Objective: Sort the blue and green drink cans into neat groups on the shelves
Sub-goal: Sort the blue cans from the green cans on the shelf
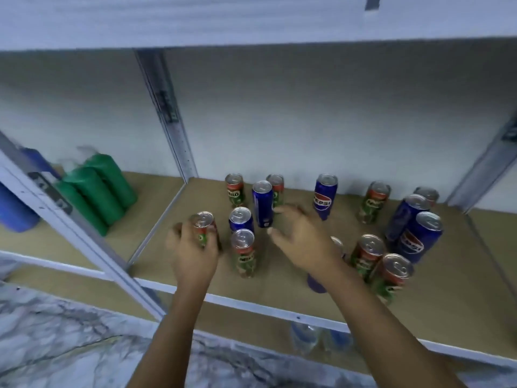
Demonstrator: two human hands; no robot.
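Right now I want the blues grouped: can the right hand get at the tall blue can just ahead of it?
Probably yes: the right hand is open, its fingertips beside the tall blue can, with nothing between them.

A brown shelf [436,278] with a pale metal front rail is spanning the middle and right of the frame, and slim drink cans are standing on it in a loose scatter. Green cans [244,253] and blue cans [324,196] are mixing together from centre to right, some touching. At the left of the frame, a neighbouring shelf bay [145,208] is carrying green rolls [98,191] leaning side by side.
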